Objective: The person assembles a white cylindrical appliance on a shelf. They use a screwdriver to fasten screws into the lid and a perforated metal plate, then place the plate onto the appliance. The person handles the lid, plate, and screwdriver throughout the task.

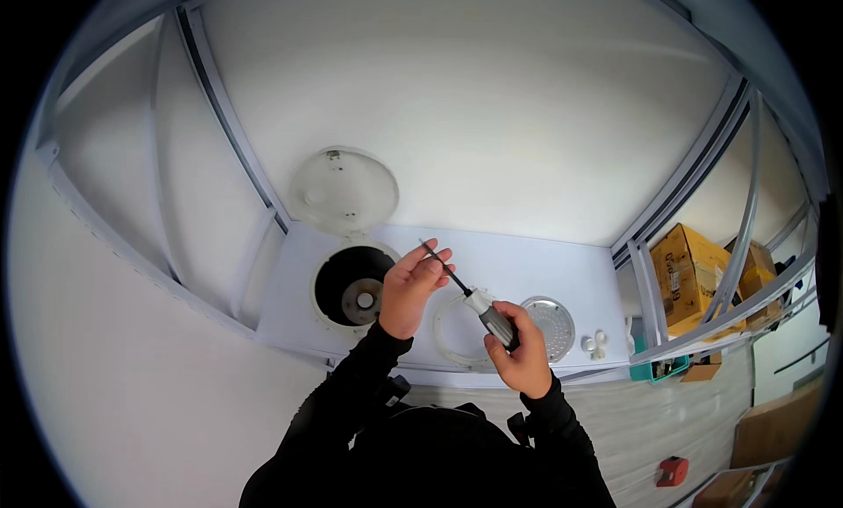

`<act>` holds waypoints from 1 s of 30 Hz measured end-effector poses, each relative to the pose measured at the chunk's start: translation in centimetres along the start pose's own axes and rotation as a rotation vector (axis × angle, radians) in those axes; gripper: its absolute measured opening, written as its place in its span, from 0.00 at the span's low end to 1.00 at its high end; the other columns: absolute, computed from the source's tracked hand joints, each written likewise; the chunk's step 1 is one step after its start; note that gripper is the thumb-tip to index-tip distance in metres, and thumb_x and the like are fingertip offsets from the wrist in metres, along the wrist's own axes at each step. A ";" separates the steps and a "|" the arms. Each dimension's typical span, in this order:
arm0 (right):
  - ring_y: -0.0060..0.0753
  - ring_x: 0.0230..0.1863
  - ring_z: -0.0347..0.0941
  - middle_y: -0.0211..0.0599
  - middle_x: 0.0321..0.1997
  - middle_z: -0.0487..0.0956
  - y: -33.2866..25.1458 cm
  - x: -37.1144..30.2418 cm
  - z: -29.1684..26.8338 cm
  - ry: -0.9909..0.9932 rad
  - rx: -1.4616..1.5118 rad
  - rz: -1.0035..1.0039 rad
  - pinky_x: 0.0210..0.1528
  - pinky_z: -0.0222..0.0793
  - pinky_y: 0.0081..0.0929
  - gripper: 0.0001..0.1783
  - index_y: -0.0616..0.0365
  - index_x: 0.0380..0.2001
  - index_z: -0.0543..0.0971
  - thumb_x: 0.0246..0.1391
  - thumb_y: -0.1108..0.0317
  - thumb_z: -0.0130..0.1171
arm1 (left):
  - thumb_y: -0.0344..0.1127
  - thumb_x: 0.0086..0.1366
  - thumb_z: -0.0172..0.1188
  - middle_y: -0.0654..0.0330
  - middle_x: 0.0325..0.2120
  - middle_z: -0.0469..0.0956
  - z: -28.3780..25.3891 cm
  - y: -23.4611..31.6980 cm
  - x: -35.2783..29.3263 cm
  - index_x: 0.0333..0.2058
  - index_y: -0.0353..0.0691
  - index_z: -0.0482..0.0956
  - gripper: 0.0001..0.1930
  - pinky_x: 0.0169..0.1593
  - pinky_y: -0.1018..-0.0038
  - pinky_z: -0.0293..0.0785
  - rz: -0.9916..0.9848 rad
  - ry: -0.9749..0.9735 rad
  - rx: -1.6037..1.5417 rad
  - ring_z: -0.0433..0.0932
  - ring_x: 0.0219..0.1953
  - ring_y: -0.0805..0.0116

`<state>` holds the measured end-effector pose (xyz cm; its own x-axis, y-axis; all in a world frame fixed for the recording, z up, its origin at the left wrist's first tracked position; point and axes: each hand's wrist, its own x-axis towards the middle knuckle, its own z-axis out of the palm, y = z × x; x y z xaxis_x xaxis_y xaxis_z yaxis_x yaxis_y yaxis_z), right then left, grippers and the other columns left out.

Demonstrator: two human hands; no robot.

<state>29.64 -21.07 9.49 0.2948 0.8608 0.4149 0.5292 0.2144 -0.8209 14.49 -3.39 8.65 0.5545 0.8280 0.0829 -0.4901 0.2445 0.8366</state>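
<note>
My right hand (524,352) is wrapped round the grey and white handle of a screwdriver (492,317). The tool's dark shaft slants up and to the left, over the table. Near its tip, my left hand (413,288) has thumb and fingers closed about the shaft; whether a small part is also between them, I cannot tell. To the left of that hand stands a rice cooker (362,299), its dark inside showing a round heating plate. Its pale lid (344,190) is raised at the back. Beneath the screwdriver lies a white ring (445,343).
Right of the ring, partly behind my right hand, is a perforated metal disc (555,325). Several small white pieces (594,344) lie near the white table's (518,253) right end. Yellow cartons (689,275) and a teal bin (659,367) stand beyond the frame post. A red object (673,471) is on the floor.
</note>
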 end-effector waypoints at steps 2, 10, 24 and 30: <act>0.33 0.40 0.80 0.43 0.43 0.82 -1.3 1.7 2.5 0.052 -0.058 -0.052 0.45 0.74 0.29 0.28 0.63 0.60 0.72 0.55 0.75 0.64 | 0.36 0.74 0.61 0.51 0.56 0.79 -1.5 1.4 0.5 0.66 0.32 0.67 0.27 0.55 0.72 0.78 -0.034 -0.072 0.023 0.81 0.51 0.68; 0.54 0.34 0.82 0.49 0.40 0.83 -8.8 8.3 13.3 0.227 -0.292 -0.152 0.35 0.77 0.38 0.26 0.61 0.57 0.75 0.54 0.75 0.65 | 0.32 0.76 0.56 0.54 0.55 0.78 -10.1 7.1 3.8 0.65 0.32 0.68 0.22 0.60 0.64 0.75 -0.178 -0.349 -0.090 0.79 0.54 0.66; 0.53 0.30 0.81 0.47 0.36 0.83 -13.0 11.7 21.6 0.350 -0.476 -0.034 0.30 0.76 0.40 0.23 0.61 0.54 0.79 0.54 0.69 0.66 | 0.33 0.76 0.55 0.54 0.52 0.81 -17.1 9.7 7.7 0.59 0.31 0.74 0.17 0.59 0.66 0.76 -0.248 -0.517 -0.221 0.80 0.52 0.64; 0.52 0.27 0.80 0.46 0.32 0.82 -13.7 12.3 22.7 0.374 -0.506 0.006 0.29 0.75 0.40 0.23 0.61 0.54 0.79 0.54 0.68 0.67 | 0.33 0.77 0.53 0.53 0.51 0.81 -17.6 9.8 8.3 0.57 0.31 0.74 0.16 0.59 0.65 0.76 -0.280 -0.508 -0.246 0.81 0.52 0.63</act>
<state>7.98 -2.95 16.91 0.5092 0.6218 0.5950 0.8104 -0.1137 -0.5748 2.40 14.77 8.03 0.9049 0.3876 0.1761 -0.3870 0.5766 0.7195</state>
